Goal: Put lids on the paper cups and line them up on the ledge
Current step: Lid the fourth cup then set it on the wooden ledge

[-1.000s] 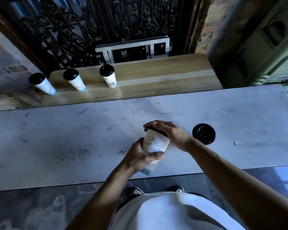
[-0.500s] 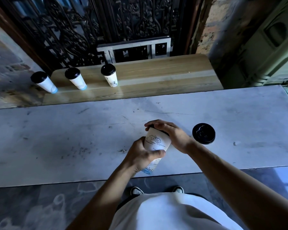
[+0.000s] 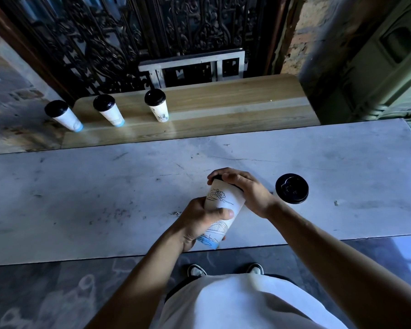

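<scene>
Two hands work one cup: the left hand wraps round the body of the paper cup, thumb across its printed side, holding it tilted just above the near edge of the desk, while the right hand curls over the black lid at the cup's mouth, fingers bent round the rim as if pressing it home. Most of the lid is hidden under those fingers, so I cannot tell whether it has seated all the way round. The risks I judge from here: the cup is paper and is held by a squeeze, so hard pressure from the top could buckle the wall or leave one side of the lid unlatched; tilted as it is, out near the desk edge, a slip would drop it to the floor. By count, three lidded cups stand in a row on the wooden ledge: the leftmost cup sits at the very end of the ledge, then the second cup, then the third cup. One more lidded cup stands on the desk just beside the right wrist, close enough for an elbow or forearm to knock. That makes five cups and five lids.
</scene>
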A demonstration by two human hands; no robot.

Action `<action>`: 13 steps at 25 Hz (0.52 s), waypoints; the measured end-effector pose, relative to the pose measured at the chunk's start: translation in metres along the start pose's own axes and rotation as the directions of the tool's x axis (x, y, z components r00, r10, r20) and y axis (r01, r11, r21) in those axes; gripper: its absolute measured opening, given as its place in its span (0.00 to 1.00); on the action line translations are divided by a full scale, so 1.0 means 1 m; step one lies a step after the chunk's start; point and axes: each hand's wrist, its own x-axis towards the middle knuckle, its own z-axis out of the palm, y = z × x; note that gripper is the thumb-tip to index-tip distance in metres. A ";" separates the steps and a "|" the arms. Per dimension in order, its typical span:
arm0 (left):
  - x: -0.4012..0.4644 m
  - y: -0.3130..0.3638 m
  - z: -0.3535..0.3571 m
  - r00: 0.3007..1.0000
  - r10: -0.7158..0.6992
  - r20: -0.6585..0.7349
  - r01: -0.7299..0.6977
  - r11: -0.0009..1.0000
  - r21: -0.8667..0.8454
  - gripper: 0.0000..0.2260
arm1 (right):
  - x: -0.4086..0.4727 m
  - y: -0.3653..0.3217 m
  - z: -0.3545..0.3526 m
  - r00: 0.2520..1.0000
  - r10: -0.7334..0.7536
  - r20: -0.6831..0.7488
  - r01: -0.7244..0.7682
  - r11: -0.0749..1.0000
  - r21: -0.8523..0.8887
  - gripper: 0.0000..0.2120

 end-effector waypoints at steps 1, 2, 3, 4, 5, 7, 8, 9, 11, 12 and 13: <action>-0.002 0.001 0.000 0.999 -0.015 0.029 0.016 0.999 -0.031 0.19 | 0.001 -0.001 0.000 1.000 -0.008 0.005 0.008 1.000 0.005 0.15; -0.003 0.002 -0.001 0.998 -0.024 0.057 0.028 0.998 -0.059 0.19 | 0.001 -0.002 -0.001 1.000 -0.015 0.012 0.015 1.000 0.011 0.15; -0.003 0.003 0.000 0.996 -0.030 0.080 0.037 0.996 -0.086 0.20 | 0.002 -0.003 -0.001 1.000 -0.019 0.020 0.019 1.000 0.019 0.15; -0.004 0.003 0.000 0.994 -0.037 0.099 0.047 0.993 -0.108 0.22 | 0.002 -0.004 -0.001 0.999 -0.019 0.027 0.019 0.999 0.031 0.16; -0.004 0.003 0.000 0.992 -0.044 0.115 0.058 0.990 -0.126 0.23 | 0.003 -0.004 -0.001 0.999 -0.020 0.031 0.019 0.999 0.044 0.16; -0.004 0.001 0.000 0.989 -0.056 0.139 0.078 0.985 -0.153 0.24 | 0.003 -0.003 -0.002 0.999 -0.020 0.039 0.017 0.998 0.056 0.17; -0.004 0.000 0.000 0.987 -0.062 0.147 0.086 0.983 -0.162 0.25 | 0.003 -0.002 -0.002 0.999 -0.017 0.037 0.015 0.999 0.052 0.17; -0.003 -0.002 -0.001 0.986 -0.067 0.153 0.093 0.982 -0.167 0.25 | 0.003 -0.001 -0.002 1.000 -0.010 0.020 0.009 0.999 0.054 0.18; 0.000 -0.003 -0.001 0.985 -0.071 0.160 0.101 0.977 -0.189 0.26 | 0.004 0.003 0.000 0.997 0.026 -0.073 -0.016 0.991 0.133 0.22; 0.001 -0.002 0.000 0.986 -0.076 0.148 0.108 0.969 -0.221 0.28 | 0.004 0.005 0.001 0.987 0.062 -0.146 -0.029 0.975 0.220 0.23; 0.004 -0.001 0.001 0.989 -0.085 0.120 0.115 0.954 -0.276 0.29 | 0.004 0.008 0.002 0.970 0.102 -0.223 -0.031 0.952 0.304 0.25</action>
